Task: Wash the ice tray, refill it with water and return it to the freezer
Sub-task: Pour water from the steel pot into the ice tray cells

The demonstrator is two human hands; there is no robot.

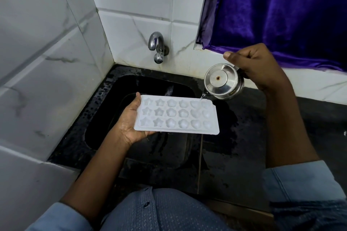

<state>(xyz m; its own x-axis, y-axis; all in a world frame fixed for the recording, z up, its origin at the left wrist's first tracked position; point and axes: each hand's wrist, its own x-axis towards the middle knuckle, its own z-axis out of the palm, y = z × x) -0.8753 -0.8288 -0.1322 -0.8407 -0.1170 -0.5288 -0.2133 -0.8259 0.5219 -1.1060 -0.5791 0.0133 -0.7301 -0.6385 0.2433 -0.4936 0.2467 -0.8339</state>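
A white plastic ice tray [176, 116] with star and round moulds is held level over the black sink [105, 103]. My left hand [131, 124] grips its left end, thumb on the rim and fingers hidden beneath. My right hand [257, 67] grips the handle of a small steel jug [222, 81], tilted towards me. A thin stream of water [203, 96] runs from the jug's lip into the tray's far right corner.
A chrome tap [157, 47] sticks out of the white marble-tiled wall above the sink, with no water running from it. The black counter [234, 146] around the sink is wet. A purple curtain [281, 11] hangs at the upper right.
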